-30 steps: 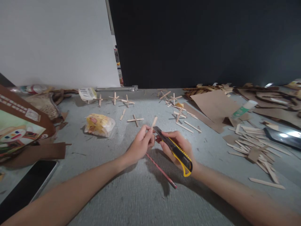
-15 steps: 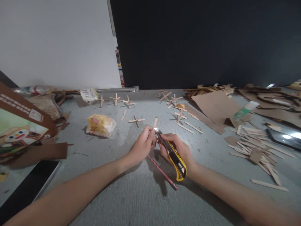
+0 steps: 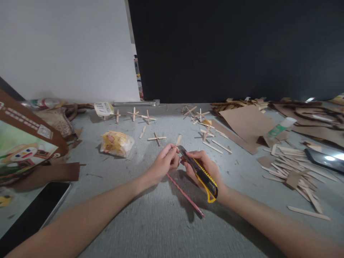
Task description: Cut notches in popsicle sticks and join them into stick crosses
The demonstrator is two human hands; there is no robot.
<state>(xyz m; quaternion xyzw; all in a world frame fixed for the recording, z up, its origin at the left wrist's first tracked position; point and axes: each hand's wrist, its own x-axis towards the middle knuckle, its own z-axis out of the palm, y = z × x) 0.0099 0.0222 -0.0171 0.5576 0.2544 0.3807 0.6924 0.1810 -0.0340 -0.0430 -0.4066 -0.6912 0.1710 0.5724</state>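
My left hand (image 3: pixel 167 159) pinches a short wooden craft stick (image 3: pixel 178 139), whose pale end sticks out past the fingertips. In my right hand (image 3: pixel 205 168) is a yellow and black utility knife (image 3: pixel 202 174), its blade end pointing at the stick close to my left fingers. Whether the blade touches the wood I cannot tell. Below both hands a red pencil (image 3: pixel 186 196) lies slantwise on the grey table, its far end hidden by my left hand. Just beyond, a cross of two sticks (image 3: pixel 157 138) rests on the table.
Loose craft sticks (image 3: pixel 295 172) are heaped at the right, near a glue stick (image 3: pixel 281 127) and cardboard (image 3: pixel 247 122). More stick crosses (image 3: pixel 134 114) stand farther back. At the left are a yellow plastic packet (image 3: pixel 116 143), a phone (image 3: pixel 37 211) and a brown printed bag (image 3: pixel 27 136).
The knife's handle has swung slightly right and its tip has moved a little away from the left fingers. My left hand keeps its pinch on the stick. The view has shifted slightly.
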